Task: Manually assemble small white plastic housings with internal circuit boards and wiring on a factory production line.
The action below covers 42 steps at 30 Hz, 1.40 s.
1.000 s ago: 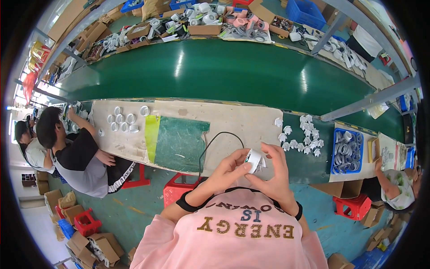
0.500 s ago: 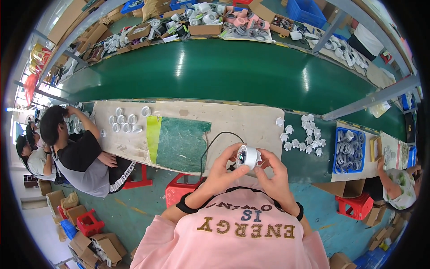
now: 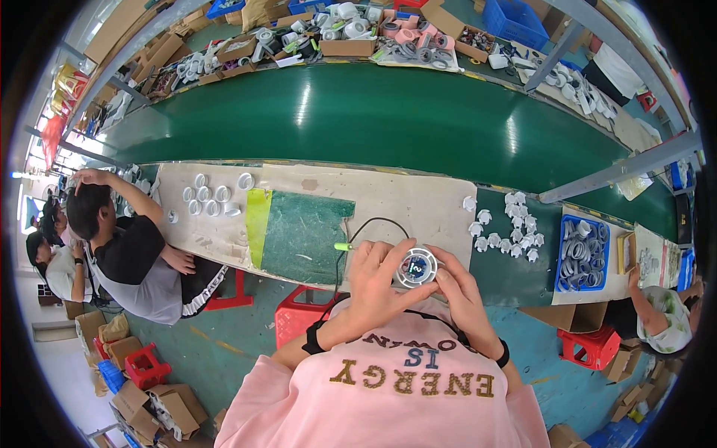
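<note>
Pink top (image 3: 358,414) on show, loose sleeves (image 3: 258,388) | big gold-brown lettering (image 3: 429,384) across the chest, blue letters (image 3: 411,359) above | left hand (image 3: 375,287) bare, black wristband (image 3: 314,338) | right hand (image 3: 461,291) bare, second black band (image 3: 504,353) there too

The part (image 3: 417,267) sits between the left hand (image 3: 376,282) and the right hand (image 3: 461,293), near the table (image 3: 515,282)'s front edge. Behind the left hand lies a cable (image 3: 385,219). To the left lies a mat (image 3: 306,231); farther left, cups (image 3: 213,208) stand in a group on the table, with a co-worker (image 3: 131,257) past them. To the right, caps (image 3: 517,222) lie clustered; past them, a tray (image 3: 582,288) has rings (image 3: 576,254) in it. Behind the table lies a belt (image 3: 388,119), with boxes (image 3: 347,48) along its far side. A stool (image 3: 586,347) stands before the tray.
</note>
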Each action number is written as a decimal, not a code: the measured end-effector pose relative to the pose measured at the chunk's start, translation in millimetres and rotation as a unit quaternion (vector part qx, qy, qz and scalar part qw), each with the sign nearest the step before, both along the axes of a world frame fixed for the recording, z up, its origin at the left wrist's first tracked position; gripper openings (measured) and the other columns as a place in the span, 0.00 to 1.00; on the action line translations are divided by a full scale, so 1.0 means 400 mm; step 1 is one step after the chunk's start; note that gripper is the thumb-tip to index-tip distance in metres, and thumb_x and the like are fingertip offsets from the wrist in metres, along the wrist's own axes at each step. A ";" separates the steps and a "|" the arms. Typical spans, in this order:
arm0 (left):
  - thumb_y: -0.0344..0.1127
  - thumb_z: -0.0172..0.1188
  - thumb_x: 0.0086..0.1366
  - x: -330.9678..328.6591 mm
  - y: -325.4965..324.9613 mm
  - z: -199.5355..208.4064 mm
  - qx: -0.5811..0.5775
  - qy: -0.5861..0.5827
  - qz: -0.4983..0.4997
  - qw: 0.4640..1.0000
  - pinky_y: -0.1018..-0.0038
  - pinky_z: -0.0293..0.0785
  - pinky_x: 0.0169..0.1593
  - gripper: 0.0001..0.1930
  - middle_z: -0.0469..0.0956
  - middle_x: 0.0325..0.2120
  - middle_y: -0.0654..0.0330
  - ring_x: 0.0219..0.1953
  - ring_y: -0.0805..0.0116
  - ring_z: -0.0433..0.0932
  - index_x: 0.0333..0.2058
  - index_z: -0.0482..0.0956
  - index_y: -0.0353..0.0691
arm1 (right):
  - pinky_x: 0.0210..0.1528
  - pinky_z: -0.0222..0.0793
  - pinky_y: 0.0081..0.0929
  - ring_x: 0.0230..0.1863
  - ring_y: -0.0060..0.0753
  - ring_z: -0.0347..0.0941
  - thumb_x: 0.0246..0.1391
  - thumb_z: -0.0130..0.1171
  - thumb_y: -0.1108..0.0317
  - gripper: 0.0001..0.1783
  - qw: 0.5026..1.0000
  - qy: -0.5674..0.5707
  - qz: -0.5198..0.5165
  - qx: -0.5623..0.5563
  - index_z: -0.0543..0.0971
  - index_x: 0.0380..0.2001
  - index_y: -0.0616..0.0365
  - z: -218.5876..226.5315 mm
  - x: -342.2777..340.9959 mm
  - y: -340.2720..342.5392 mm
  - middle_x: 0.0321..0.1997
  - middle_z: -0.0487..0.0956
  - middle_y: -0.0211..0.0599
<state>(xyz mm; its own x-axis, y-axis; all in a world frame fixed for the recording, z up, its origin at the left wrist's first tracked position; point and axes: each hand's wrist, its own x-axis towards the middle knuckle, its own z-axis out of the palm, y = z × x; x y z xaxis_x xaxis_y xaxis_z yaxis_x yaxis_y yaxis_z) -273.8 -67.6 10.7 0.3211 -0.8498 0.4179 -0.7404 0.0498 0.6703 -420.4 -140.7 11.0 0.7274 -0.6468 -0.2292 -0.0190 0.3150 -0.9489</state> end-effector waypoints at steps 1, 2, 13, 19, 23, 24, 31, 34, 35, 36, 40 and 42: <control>0.46 0.71 0.38 0.000 0.001 0.002 0.017 -0.003 0.002 1.000 0.67 0.62 0.35 0.30 0.71 0.26 0.58 0.28 0.61 0.67 0.40 0.73 0.36 | 0.36 0.66 0.17 0.34 0.19 0.70 0.61 0.39 0.66 0.21 1.000 0.006 0.001 -0.013 0.61 0.55 0.64 -0.004 0.000 -0.001 0.36 0.74 0.35; 0.46 0.71 0.38 0.001 0.002 0.002 0.018 -0.004 0.002 1.000 0.67 0.62 0.35 0.30 0.71 0.26 0.58 0.28 0.61 0.67 0.40 0.73 0.36 | 0.36 0.66 0.17 0.34 0.19 0.70 0.61 0.39 0.66 0.21 1.000 0.006 0.001 -0.013 0.61 0.55 0.64 -0.005 0.000 -0.001 0.36 0.74 0.35; 0.30 0.56 0.55 0.011 0.020 -0.015 0.063 0.167 -0.103 0.979 0.69 0.63 0.44 0.21 0.74 0.35 0.53 0.37 0.59 0.69 0.49 0.69 0.33 | 0.25 0.70 0.15 0.25 0.20 0.73 0.63 0.38 0.59 0.21 0.995 0.028 -0.097 -0.005 0.69 0.47 0.67 -0.027 -0.009 -0.014 0.31 0.76 0.35; 0.25 0.51 0.57 0.003 0.031 -0.043 0.080 0.298 -0.119 0.944 0.70 0.64 0.48 0.20 0.75 0.34 0.54 0.40 0.60 0.72 0.50 0.66 0.33 | 0.22 0.67 0.14 0.21 0.18 0.71 0.62 0.39 0.59 0.21 0.990 0.045 -0.133 -0.014 0.72 0.42 0.68 -0.026 -0.013 -0.020 0.27 0.75 0.34; 0.22 0.46 0.60 0.004 0.029 -0.027 0.098 0.365 -0.160 0.912 0.72 0.65 0.49 0.19 0.75 0.36 0.54 0.42 0.68 0.73 0.52 0.64 0.32 | 0.21 0.66 0.14 0.19 0.17 0.69 0.62 0.40 0.59 0.21 0.988 0.057 -0.144 0.001 0.73 0.39 0.68 -0.036 -0.022 -0.028 0.25 0.75 0.33; 0.21 0.45 0.59 0.004 0.028 -0.026 0.105 0.381 -0.166 0.904 0.72 0.65 0.50 0.20 0.75 0.37 0.54 0.42 0.67 0.73 0.52 0.63 0.33 | 0.20 0.65 0.14 0.19 0.17 0.69 0.62 0.40 0.59 0.20 0.987 0.057 -0.150 -0.002 0.74 0.38 0.68 -0.040 -0.024 -0.030 0.24 0.75 0.32; 0.16 0.42 0.53 0.017 0.012 -0.078 0.086 0.498 -0.211 0.836 0.69 0.55 0.58 0.27 0.66 0.52 0.55 0.53 0.67 0.65 0.54 0.61 0.35 | 0.18 0.61 0.14 0.18 0.16 0.67 0.62 0.41 0.60 0.20 0.978 0.065 -0.189 -0.060 0.75 0.35 0.68 -0.032 -0.032 -0.037 0.21 0.74 0.31; 0.18 0.44 0.51 0.036 -0.007 -0.097 0.120 0.412 -0.218 0.877 0.67 0.50 0.61 0.28 0.61 0.55 0.55 0.59 0.65 0.58 0.55 0.60 0.35 | 0.18 0.61 0.14 0.17 0.16 0.66 0.62 0.41 0.60 0.20 0.972 0.053 -0.220 -0.054 0.75 0.36 0.69 -0.006 -0.027 -0.046 0.21 0.73 0.31; 0.18 0.44 0.51 0.040 -0.014 -0.109 0.119 0.412 -0.218 0.877 0.67 0.50 0.61 0.28 0.61 0.55 0.55 0.59 0.65 0.58 0.55 0.60 0.35 | 0.18 0.61 0.14 0.17 0.16 0.66 0.62 0.41 0.60 0.20 0.973 0.053 -0.220 -0.055 0.75 0.36 0.69 -0.003 -0.027 -0.051 0.21 0.73 0.31; 0.20 0.46 0.51 0.043 -0.022 -0.124 0.117 0.372 -0.220 0.894 0.67 0.49 0.61 0.29 0.61 0.56 0.55 0.59 0.63 0.57 0.55 0.59 0.36 | 0.18 0.61 0.15 0.18 0.17 0.66 0.62 0.40 0.60 0.20 0.975 0.036 -0.215 -0.051 0.75 0.36 0.69 0.000 -0.029 -0.058 0.21 0.73 0.32; 0.24 0.51 0.53 0.033 -0.036 -0.156 0.101 0.322 -0.210 0.917 0.67 0.50 0.61 0.29 0.60 0.56 0.53 0.59 0.60 0.57 0.56 0.59 0.36 | 0.19 0.60 0.16 0.18 0.18 0.66 0.62 0.40 0.60 0.20 0.977 0.003 -0.211 -0.029 0.74 0.36 0.69 0.018 -0.011 -0.069 0.21 0.73 0.32; 0.26 0.52 0.53 0.008 -0.057 -0.148 0.087 0.299 -0.210 0.927 0.66 0.52 0.60 0.28 0.63 0.53 0.52 0.58 0.58 0.59 0.55 0.61 0.37 | 0.19 0.60 0.17 0.18 0.19 0.66 0.62 0.41 0.60 0.20 0.977 -0.016 -0.211 -0.012 0.74 0.35 0.68 0.016 -0.023 -0.080 0.22 0.74 0.33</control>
